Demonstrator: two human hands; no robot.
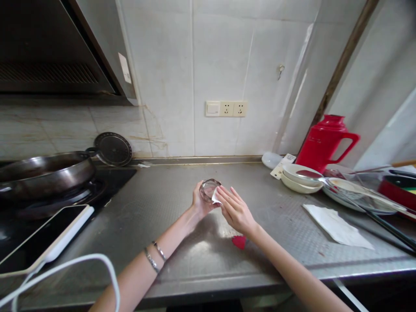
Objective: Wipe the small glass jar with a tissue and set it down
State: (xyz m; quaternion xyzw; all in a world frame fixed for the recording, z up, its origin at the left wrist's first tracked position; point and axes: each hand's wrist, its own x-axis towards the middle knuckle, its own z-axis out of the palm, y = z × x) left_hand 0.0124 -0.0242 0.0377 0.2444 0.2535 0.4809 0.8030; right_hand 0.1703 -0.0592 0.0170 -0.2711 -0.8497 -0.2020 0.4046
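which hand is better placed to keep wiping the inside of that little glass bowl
The right hand, probably. Its fingers already press a small white tissue against the rim of the glass bowl, while the left hand is wrapped around the bowl from behind, holding it tilted above the steel counter.

No legible text, brand, number or sign is found in the head view. A white label (125, 68) is fixed to the hood (97, 47), but its print is too small to be read. A white card (282, 166) is seen beside the red jug (325, 141); its marks cannot be made out. The wall sockets (226, 108) carry no readable marking.
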